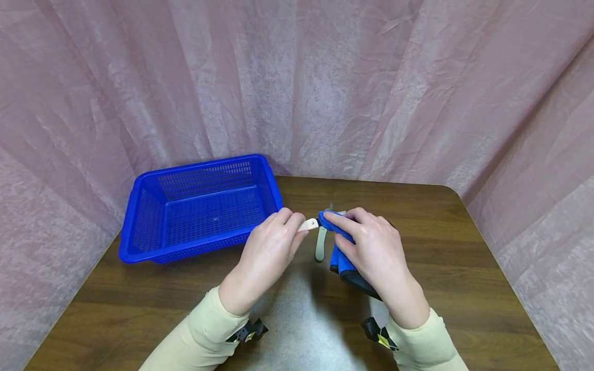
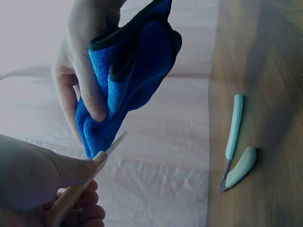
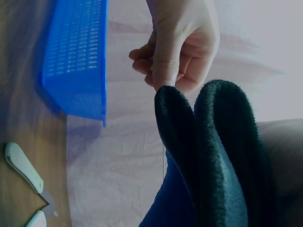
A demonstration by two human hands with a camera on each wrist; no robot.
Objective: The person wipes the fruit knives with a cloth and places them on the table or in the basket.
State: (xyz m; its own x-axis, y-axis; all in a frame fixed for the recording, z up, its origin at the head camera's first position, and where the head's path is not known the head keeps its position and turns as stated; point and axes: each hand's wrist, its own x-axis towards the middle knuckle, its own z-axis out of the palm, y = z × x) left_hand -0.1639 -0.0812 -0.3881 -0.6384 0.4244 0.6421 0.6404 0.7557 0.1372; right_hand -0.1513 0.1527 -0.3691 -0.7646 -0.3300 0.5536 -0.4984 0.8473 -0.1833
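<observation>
My left hand (image 1: 274, 239) grips the cream handle of a small knife (image 2: 78, 189), its thumb laid along the handle. Part of the short metal blade shows past a blue cloth (image 2: 111, 101) with a dark border. The right hand (image 1: 373, 247) pinches this folded cloth against the blade, close to the handle's end. Both hands are raised over the table. In the right wrist view the cloth's dark edge (image 3: 206, 137) hides most of the knife. Below the hands lie two pale green handles (image 2: 235, 127) with metal parts that meet; their exact kind is unclear.
A blue plastic basket (image 1: 199, 251) with perforated sides stands at the back left of the wooden table (image 1: 445, 247), near the left hand. Pink curtains (image 1: 297, 93) hang behind the table and along its sides.
</observation>
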